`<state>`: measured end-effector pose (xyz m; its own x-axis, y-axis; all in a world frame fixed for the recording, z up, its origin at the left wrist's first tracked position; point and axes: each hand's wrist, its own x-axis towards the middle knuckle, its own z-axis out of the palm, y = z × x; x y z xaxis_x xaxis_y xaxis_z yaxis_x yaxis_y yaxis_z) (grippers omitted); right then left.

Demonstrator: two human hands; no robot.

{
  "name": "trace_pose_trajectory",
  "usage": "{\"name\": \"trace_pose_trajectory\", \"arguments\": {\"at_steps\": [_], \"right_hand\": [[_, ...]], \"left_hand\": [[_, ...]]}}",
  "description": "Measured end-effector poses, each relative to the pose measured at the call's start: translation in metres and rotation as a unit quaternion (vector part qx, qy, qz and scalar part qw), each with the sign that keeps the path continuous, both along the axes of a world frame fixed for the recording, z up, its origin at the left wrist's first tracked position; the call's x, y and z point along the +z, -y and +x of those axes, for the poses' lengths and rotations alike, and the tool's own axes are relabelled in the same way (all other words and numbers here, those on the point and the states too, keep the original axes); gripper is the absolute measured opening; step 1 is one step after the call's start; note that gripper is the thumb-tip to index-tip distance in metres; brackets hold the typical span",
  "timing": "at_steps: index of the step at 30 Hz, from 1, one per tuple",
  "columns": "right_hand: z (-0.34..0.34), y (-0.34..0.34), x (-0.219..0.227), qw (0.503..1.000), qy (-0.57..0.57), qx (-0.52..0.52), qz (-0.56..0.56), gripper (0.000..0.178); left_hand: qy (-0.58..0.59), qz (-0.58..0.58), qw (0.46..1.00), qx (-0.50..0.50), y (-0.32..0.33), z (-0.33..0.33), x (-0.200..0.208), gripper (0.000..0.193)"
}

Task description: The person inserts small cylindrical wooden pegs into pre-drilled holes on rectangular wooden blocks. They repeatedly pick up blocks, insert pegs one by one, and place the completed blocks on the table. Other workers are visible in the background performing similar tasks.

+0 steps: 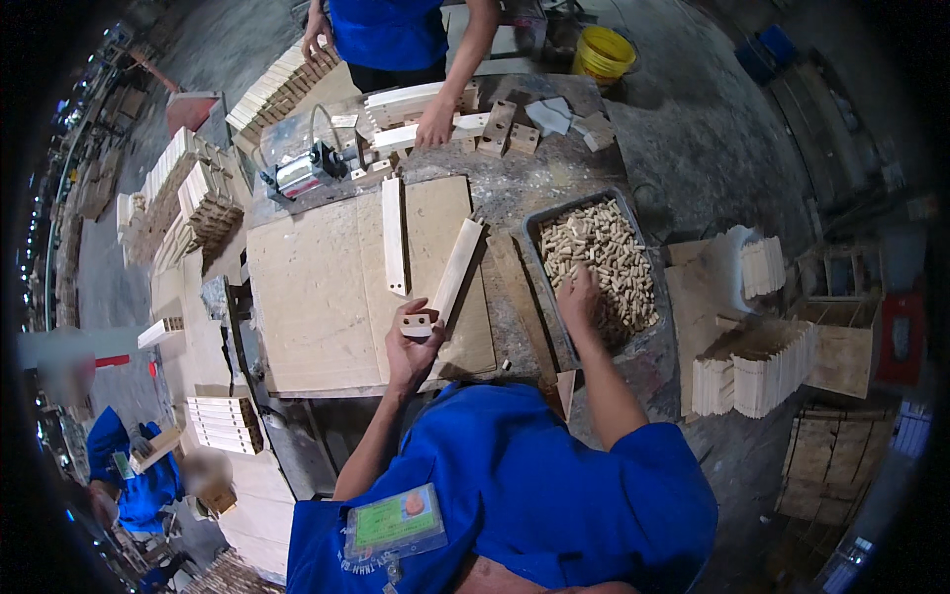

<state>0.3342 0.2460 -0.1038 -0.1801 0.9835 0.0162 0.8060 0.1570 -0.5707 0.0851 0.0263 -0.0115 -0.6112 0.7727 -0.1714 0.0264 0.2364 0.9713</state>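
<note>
My left hand [413, 346] grips the near end of a pale wooden rail [458, 265], its fingers wrapped round it. Two dark round holes show in the rail's near end, and short pegs seem to stick out of its far end. To its left, a second wooden rail [395, 238] with holes near its lower end lies on the cardboard sheet [317, 297]. Over the left side of a grey tray [531, 223] heaped with small wooden dowels [614, 257], my right hand [581, 294] has its fingers curled together. What sits between those fingertips is hidden.
Across the table a co-worker's hand [435, 124] touches wooden pieces beside a silver machine [307, 173]. A long wooden strip [524, 307] lies left of the tray. Stacked slats stand at left [203, 188] and right [757, 366]. A yellow bucket [603, 54] is behind.
</note>
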Motion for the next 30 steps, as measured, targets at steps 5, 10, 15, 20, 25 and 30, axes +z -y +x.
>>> {"name": "trace_pose_trajectory", "arguments": {"at_steps": [5,10,15,20,25,30], "right_hand": [[-0.003,-0.048,-0.005,0.996,0.061,0.000,-0.070,0.035],[-0.001,-0.052,-0.016,0.995,0.006,0.030,-0.091,0.024],[0.023,-0.054,-0.050,0.896,-0.361,-0.135,-0.221,0.014],[0.035,-0.048,-0.029,0.754,-0.529,-0.204,-0.333,0.021],[0.038,-0.041,0.003,0.532,-0.726,-0.113,-0.421,0.027],[0.007,-0.027,0.057,0.504,-0.721,0.033,-0.474,0.023]], "left_hand": [[-0.049,0.007,0.998,-0.031,-0.007,0.009,-0.011,0.048],[-0.055,-0.015,0.998,-0.039,-0.005,0.013,-0.008,0.046],[-0.054,-0.017,0.997,-0.061,-0.003,0.014,-0.005,0.050],[-0.077,-0.013,0.994,-0.074,-0.004,0.013,-0.007,0.051],[-0.080,-0.009,0.994,-0.076,-0.006,0.010,-0.011,0.053],[-0.099,-0.021,0.991,-0.091,-0.006,0.007,-0.010,0.060]]}}
